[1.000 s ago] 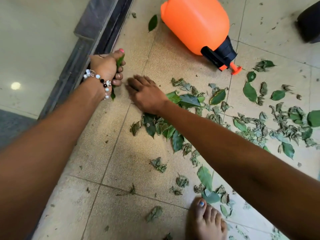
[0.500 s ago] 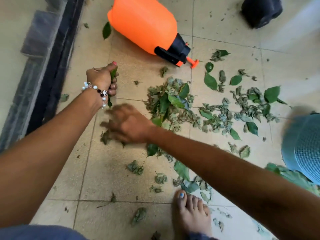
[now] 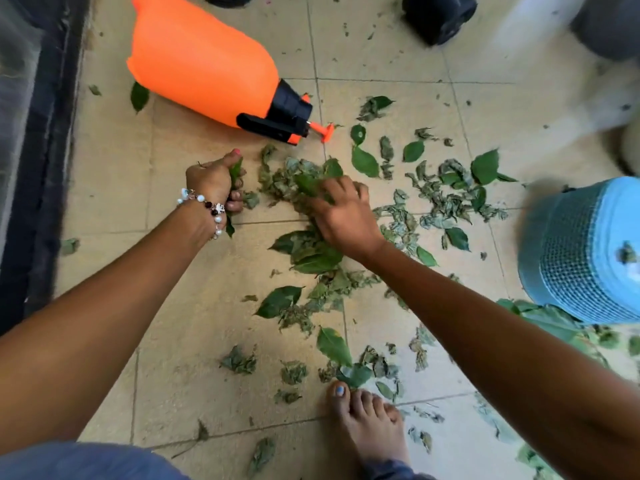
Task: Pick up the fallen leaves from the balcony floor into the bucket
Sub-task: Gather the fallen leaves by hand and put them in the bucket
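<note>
Green and dried fallen leaves [image 3: 433, 199] lie scattered over the beige tiled floor [image 3: 114, 188], thickest in a heap at the centre. My left hand [image 3: 216, 183], with a bead bracelet at the wrist, grips a bunch of green leaves in its fist just left of the heap. My right hand [image 3: 341, 211] lies on the heap with its fingers curled into the leaves. The blue mesh-sided bucket [image 3: 585, 251] stands at the right edge, about an arm's reach from my right hand.
An orange pump sprayer [image 3: 204, 67] lies on its side just beyond the heap. Dark pots [image 3: 438, 13] stand at the top. A dark door track [image 3: 41, 168] runs down the left. My bare foot [image 3: 370, 424] rests among leaves at the bottom.
My right hand has swept from the left, near my left hand, rightward into the leaf heap, dragging leaves together. The view has turned right, bringing the blue bucket further in.
</note>
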Demonstrator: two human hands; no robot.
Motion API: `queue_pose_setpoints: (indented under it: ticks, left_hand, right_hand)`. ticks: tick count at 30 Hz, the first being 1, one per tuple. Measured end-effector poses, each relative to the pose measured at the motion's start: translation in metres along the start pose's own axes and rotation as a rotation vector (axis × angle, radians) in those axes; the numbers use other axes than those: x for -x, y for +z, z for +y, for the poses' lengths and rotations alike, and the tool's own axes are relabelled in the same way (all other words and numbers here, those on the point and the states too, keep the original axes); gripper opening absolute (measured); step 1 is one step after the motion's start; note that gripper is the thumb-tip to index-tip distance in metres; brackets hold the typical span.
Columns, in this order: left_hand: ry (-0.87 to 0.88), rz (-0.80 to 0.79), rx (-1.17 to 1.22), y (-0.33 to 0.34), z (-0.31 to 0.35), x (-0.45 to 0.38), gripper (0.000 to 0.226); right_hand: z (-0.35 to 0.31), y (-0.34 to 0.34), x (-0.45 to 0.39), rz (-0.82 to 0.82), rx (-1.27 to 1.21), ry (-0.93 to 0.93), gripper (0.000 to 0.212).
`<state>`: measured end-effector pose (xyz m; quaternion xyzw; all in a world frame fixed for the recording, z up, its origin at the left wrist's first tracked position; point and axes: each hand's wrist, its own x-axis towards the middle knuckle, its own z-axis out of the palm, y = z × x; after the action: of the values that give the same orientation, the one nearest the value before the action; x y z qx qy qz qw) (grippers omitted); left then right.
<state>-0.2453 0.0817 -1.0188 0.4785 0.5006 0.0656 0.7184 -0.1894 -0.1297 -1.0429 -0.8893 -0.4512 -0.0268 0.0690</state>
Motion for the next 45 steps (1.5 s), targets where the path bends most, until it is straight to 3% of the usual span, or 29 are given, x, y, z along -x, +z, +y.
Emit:
queue_pose_setpoints:
  ticks: [4,7,10,14,17,20,22,25,29,31,33,35,37,39,41,43,45]
  left_hand:
    - [-0.003,-0.032,-0.043,0.035,-0.005,0.005,0.025]
    - [0.000,-0.053,-0.055,0.052,-0.008,0.008,0.024]
    - [-0.013,-0.060,-0.051,0.061,-0.007,0.010,0.027]
    - [-0.013,-0.102,-0.100,0.071,-0.008,0.016,0.033]
    - [-0.010,-0.150,-0.160,0.083,-0.010,0.023,0.033]
    - [-0.047,-0.188,-0.184,0.102,-0.013,0.030,0.045]
    - [-0.069,-0.202,-0.215,0.113,-0.015,0.039,0.044]
    - [-0.154,-0.337,-0.176,0.125,-0.017,0.047,0.048]
    - [-0.295,-0.376,-0.052,0.141,-0.016,0.061,0.057]
    - [-0.282,-0.315,-0.001,0.144,-0.010,0.065,0.053]
    - [-0.227,-0.255,0.019,0.143,-0.006,0.059,0.045]
    - [-0.173,-0.164,0.011,0.137,-0.003,0.045,0.034]
    - [-0.151,-0.101,0.003,0.131,-0.003,0.037,0.028]
    - [-0.141,-0.078,-0.010,0.127,-0.002,0.035,0.029]
    - [-0.131,-0.051,-0.009,0.123,0.002,0.035,0.026]
    - [-0.124,-0.007,0.013,0.120,0.005,0.033,0.024]
    - [-0.126,0.008,0.026,0.118,0.006,0.032,0.020]
  right_hand:
    - [0.016,-0.010,-0.009,-0.075,-0.241,0.401,0.049]
    - [0.019,-0.012,-0.009,-0.383,-0.158,0.270,0.067]
    - [0.017,-0.001,-0.003,-0.410,-0.237,0.169,0.040]
    - [0.027,-0.008,-0.005,-0.276,-0.416,0.373,0.021]
    - [0.042,-0.031,-0.009,-0.076,-0.848,0.673,0.017]
    - [0.046,-0.046,-0.016,0.195,-1.433,0.923,0.017]
    - [0.044,-0.050,-0.023,0.310,-1.495,0.976,0.022]
    - [0.035,-0.053,-0.023,0.391,-1.435,0.945,0.026]
    - [0.021,-0.054,-0.015,0.332,-0.907,0.674,0.027]
    - [0.020,-0.053,-0.012,0.232,-0.773,0.448,0.029]
    - [0.026,-0.051,-0.010,0.038,-0.750,0.334,0.032]
    - [0.033,-0.051,-0.007,-0.084,-0.841,0.340,0.039]
    - [0.036,-0.058,-0.004,0.039,-1.089,0.467,0.039]
    - [0.044,-0.059,0.002,0.090,-1.088,0.616,0.035]
    - [0.051,-0.053,0.011,-0.143,-0.783,0.668,0.048]
    - [0.045,-0.043,0.023,-0.457,-0.523,0.656,0.079]
    - [0.030,-0.036,0.028,-0.574,-0.443,0.584,0.097]
